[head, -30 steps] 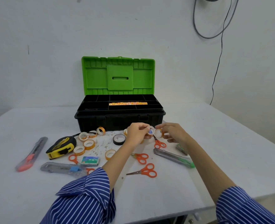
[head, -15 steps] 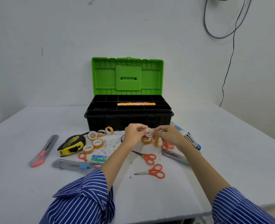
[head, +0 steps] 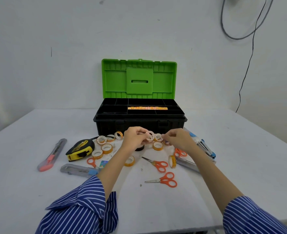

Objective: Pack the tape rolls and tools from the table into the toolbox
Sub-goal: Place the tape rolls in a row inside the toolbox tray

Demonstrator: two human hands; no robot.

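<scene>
Both hands meet just in front of the toolbox (head: 140,123), lid up, at twelve o'clock. Left hand (head: 134,139) has its fingers pinched on a tape roll (head: 150,136), standing on edge, hole facing the camera. Right hand (head: 178,139) pinches a second roll (head: 158,137) just beside it. Three orange scissors show whole: near pair (head: 164,179) points nine o'clock, middle pair (head: 156,163) points ten. Two grey cutters (head: 52,155) (head: 79,170) lie left on the tabletop (head: 240,157).
</scene>
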